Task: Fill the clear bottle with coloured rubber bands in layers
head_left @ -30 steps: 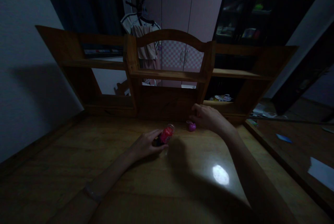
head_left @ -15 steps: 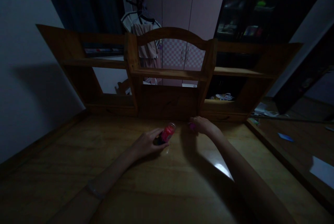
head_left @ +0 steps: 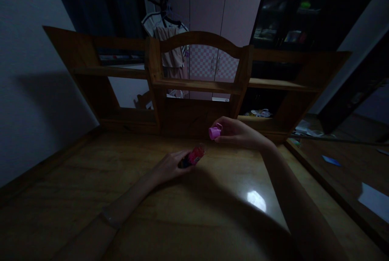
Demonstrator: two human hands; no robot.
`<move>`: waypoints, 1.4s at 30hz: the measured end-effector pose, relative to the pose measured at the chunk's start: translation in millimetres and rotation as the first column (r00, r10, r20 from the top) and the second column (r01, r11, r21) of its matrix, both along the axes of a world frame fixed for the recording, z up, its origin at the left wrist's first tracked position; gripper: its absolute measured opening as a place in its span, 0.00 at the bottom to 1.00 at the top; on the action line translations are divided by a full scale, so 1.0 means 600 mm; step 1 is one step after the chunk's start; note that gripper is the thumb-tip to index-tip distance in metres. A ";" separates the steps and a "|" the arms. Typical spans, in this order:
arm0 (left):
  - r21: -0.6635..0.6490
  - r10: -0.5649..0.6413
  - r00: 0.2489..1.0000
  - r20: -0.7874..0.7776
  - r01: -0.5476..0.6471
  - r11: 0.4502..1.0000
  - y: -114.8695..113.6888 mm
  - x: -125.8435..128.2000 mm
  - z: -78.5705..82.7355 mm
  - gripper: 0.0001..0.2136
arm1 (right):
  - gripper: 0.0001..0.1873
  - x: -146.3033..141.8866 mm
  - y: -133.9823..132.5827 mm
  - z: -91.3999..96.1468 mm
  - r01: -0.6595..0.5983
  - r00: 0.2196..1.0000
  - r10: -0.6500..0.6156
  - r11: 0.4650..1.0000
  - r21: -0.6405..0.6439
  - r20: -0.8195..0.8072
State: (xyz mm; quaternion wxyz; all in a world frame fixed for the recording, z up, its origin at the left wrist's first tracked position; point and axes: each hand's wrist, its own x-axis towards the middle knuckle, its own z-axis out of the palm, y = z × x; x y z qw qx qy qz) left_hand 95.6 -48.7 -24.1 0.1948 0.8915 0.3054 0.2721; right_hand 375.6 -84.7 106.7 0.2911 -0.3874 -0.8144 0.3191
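Observation:
My left hand [head_left: 172, 167] is wrapped round a small bottle [head_left: 196, 155] with a red and pink upper part and a darker lower part. The bottle leans to the right, just over the tabletop [head_left: 146, 216], and its top is blurred. Further right and higher, my right hand [head_left: 235, 131] pinches a small pink cap [head_left: 214, 131] between thumb and fingers. The cap is tipped, its hollow end facing left, and a loop shows at its upper side. A gap separates cap and bottle.
A wooden shelf unit [head_left: 197, 86] stands along the back of the table. To the right, past a raised edge, lie a blue card [head_left: 331, 160] and white paper [head_left: 375, 200]. Clothes [head_left: 168, 46] hang behind the shelf, and a wall rises at the left.
My right hand has lifted the pink cap off the tabletop and turned it, moving up and slightly left. My left hand with the bottle has barely moved.

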 end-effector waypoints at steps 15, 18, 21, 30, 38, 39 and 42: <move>-0.005 0.059 0.997 0.042 -0.059 0.998 -0.007 0.002 0.007 0.18 | 0.19 -0.009 -0.008 0.002 0.060 0.957 -0.091 0.991 0.118 0.276; 0.001 0.055 0.998 0.032 -0.055 0.998 -0.007 0.000 0.010 0.19 | 0.18 -0.015 -0.010 0.001 0.064 0.943 -0.104 0.989 0.137 0.315; 0.008 0.033 0.999 0.017 -0.034 0.999 -0.007 -0.001 0.013 0.20 | 0.18 -0.020 -0.011 -0.003 0.048 0.949 -0.085 0.991 0.124 0.305; 0.048 0.050 0.999 0.022 -0.051 0.998 -0.001 -0.002 0.003 0.22 | 0.18 -0.025 -0.002 -0.016 0.040 0.946 -0.068 0.995 0.096 0.317; 0.091 0.029 1.000 -0.006 -0.029 0.995 0.000 -0.003 0.002 0.22 | 0.17 -0.029 -0.005 -0.020 0.003 0.949 -0.017 0.999 0.045 0.314; 0.097 0.029 1.000 -0.008 -0.028 0.995 0.000 -0.004 0.002 0.22 | 0.17 -0.029 -0.006 -0.020 0.009 0.948 -0.024 0.999 0.048 0.318; 0.118 0.031 0.999 -0.010 -0.029 0.993 0.002 -0.005 0.001 0.22 | 0.17 -0.029 -0.006 -0.020 0.022 0.940 -0.041 0.998 0.060 0.340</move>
